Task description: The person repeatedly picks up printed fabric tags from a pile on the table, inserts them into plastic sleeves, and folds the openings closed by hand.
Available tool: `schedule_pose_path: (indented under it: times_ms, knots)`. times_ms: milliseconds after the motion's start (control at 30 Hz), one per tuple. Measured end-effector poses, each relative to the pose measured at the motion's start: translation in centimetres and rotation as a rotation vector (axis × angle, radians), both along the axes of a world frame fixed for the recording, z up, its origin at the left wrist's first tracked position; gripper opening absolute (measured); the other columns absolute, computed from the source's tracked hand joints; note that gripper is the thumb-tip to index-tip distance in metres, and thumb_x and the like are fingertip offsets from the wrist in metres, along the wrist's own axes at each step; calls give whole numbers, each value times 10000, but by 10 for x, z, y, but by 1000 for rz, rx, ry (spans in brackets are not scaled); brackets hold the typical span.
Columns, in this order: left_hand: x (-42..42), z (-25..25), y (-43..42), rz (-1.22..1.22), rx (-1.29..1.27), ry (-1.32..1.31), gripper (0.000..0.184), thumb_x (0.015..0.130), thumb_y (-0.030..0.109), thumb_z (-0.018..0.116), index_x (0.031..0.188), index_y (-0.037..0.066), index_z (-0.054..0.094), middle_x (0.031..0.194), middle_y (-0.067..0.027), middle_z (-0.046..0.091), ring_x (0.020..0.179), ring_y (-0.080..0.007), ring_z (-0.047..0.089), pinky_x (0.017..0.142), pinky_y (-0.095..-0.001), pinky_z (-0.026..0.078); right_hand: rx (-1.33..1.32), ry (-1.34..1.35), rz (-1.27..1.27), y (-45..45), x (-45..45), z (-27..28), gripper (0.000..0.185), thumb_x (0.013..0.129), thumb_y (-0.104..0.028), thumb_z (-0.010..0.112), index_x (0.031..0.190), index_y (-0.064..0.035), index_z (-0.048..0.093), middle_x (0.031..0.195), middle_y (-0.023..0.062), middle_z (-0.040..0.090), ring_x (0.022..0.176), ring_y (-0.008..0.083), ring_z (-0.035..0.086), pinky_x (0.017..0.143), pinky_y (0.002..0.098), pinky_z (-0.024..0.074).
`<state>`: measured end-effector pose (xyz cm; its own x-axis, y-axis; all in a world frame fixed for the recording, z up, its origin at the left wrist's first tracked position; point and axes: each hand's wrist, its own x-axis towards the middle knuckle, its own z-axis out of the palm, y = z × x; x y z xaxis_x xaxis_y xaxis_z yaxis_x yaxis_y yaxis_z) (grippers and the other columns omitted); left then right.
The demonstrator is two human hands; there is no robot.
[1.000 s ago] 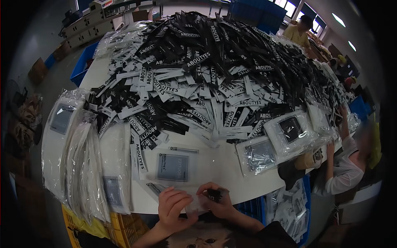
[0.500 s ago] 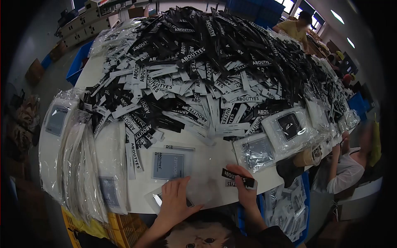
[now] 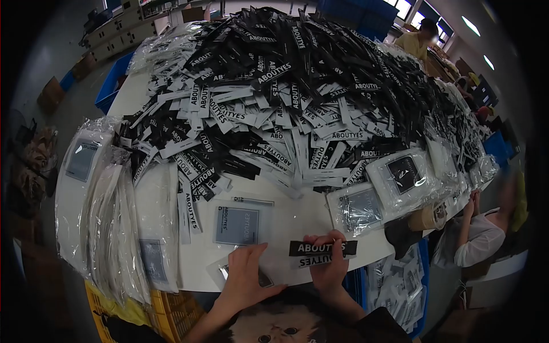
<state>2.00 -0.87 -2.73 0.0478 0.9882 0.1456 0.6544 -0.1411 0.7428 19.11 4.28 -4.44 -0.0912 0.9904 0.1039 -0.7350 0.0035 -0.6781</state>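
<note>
My right hand (image 3: 330, 268) pinches a black ABOUTYES packet (image 3: 311, 248) together with a white ABOUTYES packet (image 3: 303, 262) just below it, both raised over the table's front edge. To the left, my left hand (image 3: 247, 275) lies on a clear printed bag (image 3: 220, 270) at the table edge, thumb spread from the fingers. The bag is partly covered by that hand. Just beyond it, a frosted bag with a grey-blue label (image 3: 237, 225) lies flat on the white table (image 3: 280, 214).
A large heap of black and white packets (image 3: 274, 74) covers the table's far side. Stacked clear bags (image 3: 103, 217) stand at left, more bagged bundles (image 3: 357, 208) at right. A blue bin (image 3: 424, 286) and yellow crate (image 3: 171, 314) sit below. Co-workers (image 3: 477, 237) are at right.
My right hand has moved left and turned, bringing the black and white packets level and facing me. My left hand stays almost in place. The view has shifted slightly.
</note>
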Motion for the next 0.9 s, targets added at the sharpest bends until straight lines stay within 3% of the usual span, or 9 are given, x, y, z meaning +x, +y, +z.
schedule_pose_path:
  times_ms: [200,367,467,533,633,733,767,833,900]
  knots:
    - [-5,2,0,60,81,18,839,561,303,785,1240,24,379,1104,-146,418,1016,-311,395,880,-410,288,-45,-244,113,-6,-6,4,274,958,-207,354,1109,-1,455,1070,180,585,1085,294,524,951,416,389]
    - [-3,2,-1,-94,85,136,891,567,344,789,1283,51,347,1137,-150,395,1034,-339,374,904,-423,265,-142,-686,407,-1,-7,16,307,925,-162,477,1166,25,514,1084,109,602,1022,135,532,884,267,414]
    - [-9,10,0,44,74,-12,729,638,288,767,1241,51,435,1085,-141,497,923,-291,493,808,-389,378,-107,-761,422,-4,-4,7,299,888,-125,538,1150,19,534,1063,95,613,977,120,549,844,256,433]
    - [-28,3,0,138,-217,-359,386,745,180,699,1078,27,579,884,-133,622,676,-209,579,599,-304,451,-62,-723,383,-5,-7,8,287,867,-108,569,1126,15,558,1040,86,624,946,112,560,817,248,445]
    - [-42,9,-1,42,-247,-287,134,803,78,624,906,-6,636,685,-137,629,491,-155,559,455,-250,420,-128,-579,278,-4,-14,19,231,836,-83,601,1049,6,609,930,97,657,863,116,600,776,239,463]
    - [-40,10,-2,101,-299,-324,115,808,90,623,852,-16,637,630,-145,600,512,-162,567,497,-247,432,272,-1255,109,1,-4,22,227,834,-82,592,1055,-33,609,758,139,650,667,150,617,643,247,466]
    - [-40,8,-3,100,-301,-325,115,808,90,623,852,-16,637,630,-145,600,512,-162,567,497,-247,432,270,-1256,109,2,-1,20,227,834,-82,592,1055,-33,609,758,139,650,667,150,617,643,247,466]
    - [-45,2,-4,34,-285,-391,121,803,97,628,858,-10,636,644,-142,600,510,-171,562,495,-254,432,317,-1115,798,9,8,9,200,844,-109,583,1026,-34,618,667,109,620,564,134,562,551,253,431]
    - [-46,-2,-6,-46,-286,-386,122,802,102,629,853,-9,636,641,-140,598,507,-177,556,493,-258,431,325,-1041,982,21,13,-3,178,850,-123,575,988,-24,628,644,82,608,552,114,537,536,247,415]
